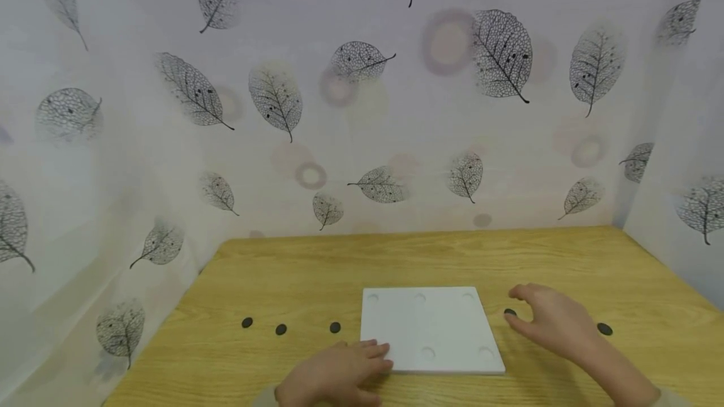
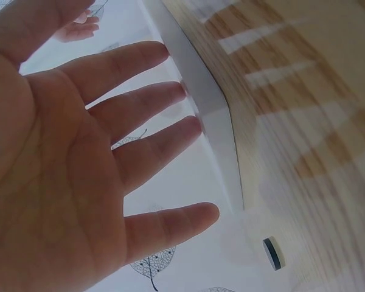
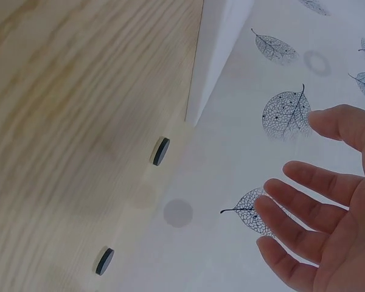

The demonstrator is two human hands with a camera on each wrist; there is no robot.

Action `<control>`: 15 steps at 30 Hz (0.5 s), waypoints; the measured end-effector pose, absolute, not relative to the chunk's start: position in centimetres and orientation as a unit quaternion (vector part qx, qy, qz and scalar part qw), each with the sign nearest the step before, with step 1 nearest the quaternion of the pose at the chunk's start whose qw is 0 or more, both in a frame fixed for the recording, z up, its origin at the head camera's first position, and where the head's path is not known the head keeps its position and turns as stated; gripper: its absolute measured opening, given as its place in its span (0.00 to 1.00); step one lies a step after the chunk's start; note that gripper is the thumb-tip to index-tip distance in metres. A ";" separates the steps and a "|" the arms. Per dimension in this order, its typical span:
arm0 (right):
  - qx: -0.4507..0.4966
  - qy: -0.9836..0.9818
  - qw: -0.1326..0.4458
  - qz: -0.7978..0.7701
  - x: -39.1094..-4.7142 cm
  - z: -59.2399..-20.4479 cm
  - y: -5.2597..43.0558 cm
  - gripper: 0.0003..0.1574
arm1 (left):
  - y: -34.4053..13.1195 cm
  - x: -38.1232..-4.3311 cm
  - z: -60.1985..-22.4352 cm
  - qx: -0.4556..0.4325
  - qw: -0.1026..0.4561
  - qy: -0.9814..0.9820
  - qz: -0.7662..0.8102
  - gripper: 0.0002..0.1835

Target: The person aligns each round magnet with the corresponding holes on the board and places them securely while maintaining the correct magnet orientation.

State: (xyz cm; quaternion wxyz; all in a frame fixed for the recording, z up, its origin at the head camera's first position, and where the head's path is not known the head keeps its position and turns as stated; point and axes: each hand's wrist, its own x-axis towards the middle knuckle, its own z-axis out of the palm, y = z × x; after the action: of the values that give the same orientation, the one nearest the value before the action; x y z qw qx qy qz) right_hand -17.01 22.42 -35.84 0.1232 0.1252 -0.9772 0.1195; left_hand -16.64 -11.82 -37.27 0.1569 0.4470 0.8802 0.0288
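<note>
A white rectangular board (image 1: 432,325) with several shallow round recesses lies flat on the wooden table. My left hand (image 1: 339,372) rests its extended fingertips on the board's near left corner. In the left wrist view, the fingers (image 2: 152,97) are spread and reach the board's edge. My right hand (image 1: 557,322) hovers beside the board's right side with thumb and fingers apart. Just by its thumb is a small black disc (image 1: 510,312), partly covered by it. The right wrist view shows nothing in that hand's grasp, with a disc (image 3: 162,151) below, near the board.
Three more black discs lie in a loose row left of the board, the closest disc (image 1: 335,327) near its edge. Another disc (image 1: 604,329) lies beyond my right wrist. Leaf-patterned white sheeting (image 1: 362,112) encloses the table (image 1: 305,269) at the back and sides.
</note>
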 end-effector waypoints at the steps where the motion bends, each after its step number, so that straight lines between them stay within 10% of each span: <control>1: 0.123 -0.978 0.121 0.119 -17.0 -35.9 22.5 0.22 | -11.8 -16.6 -37.3 0.447 0.157 0.880 0.029 0.25; 15: 0.120 -0.981 0.100 0.113 -17.3 -36.0 22.9 0.22 | -11.8 -16.8 -37.4 0.450 0.168 0.876 0.036 0.25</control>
State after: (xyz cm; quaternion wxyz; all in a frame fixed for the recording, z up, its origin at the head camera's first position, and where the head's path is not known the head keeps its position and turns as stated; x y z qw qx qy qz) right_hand -17.27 22.86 -35.98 0.1002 0.1196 -0.9812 0.1134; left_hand -16.76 -11.82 -37.36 0.1685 0.4499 0.8763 0.0361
